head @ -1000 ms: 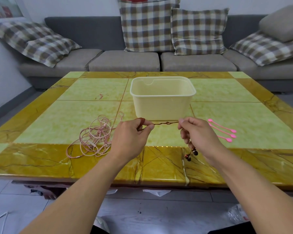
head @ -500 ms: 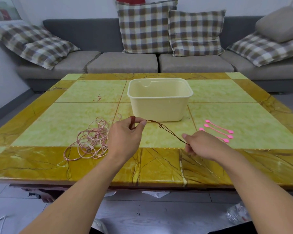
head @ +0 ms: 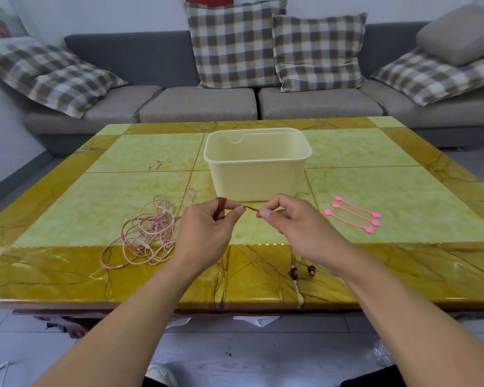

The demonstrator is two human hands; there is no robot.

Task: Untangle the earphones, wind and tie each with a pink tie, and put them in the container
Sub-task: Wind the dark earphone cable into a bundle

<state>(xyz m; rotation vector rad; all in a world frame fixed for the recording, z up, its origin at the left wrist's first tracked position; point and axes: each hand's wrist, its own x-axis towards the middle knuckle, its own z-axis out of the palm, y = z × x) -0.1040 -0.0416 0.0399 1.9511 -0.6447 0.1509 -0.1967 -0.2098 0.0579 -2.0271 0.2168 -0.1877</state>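
Two hands just before container (head: 257, 166): left hand (head: 204, 233) w/ red earphone cord (head: 221, 206) wound on fingers; right hand (head: 296, 227) pinches its tail. Pink earphones (head: 148, 233) left of container, pink ties (head: 352, 213) right.

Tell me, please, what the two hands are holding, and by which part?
The dark red earphone cable: the left hand has it wound round a finger and pinches it, the right hand pinches the strand beside; its earbuds dangle.

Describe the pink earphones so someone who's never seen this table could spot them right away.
Start at the cream container mid-table, then look toward its near-left. The pink earphones lie there as a loose tangle beside the left hand. Unlike the dark red earphones being wound, nothing holds them.
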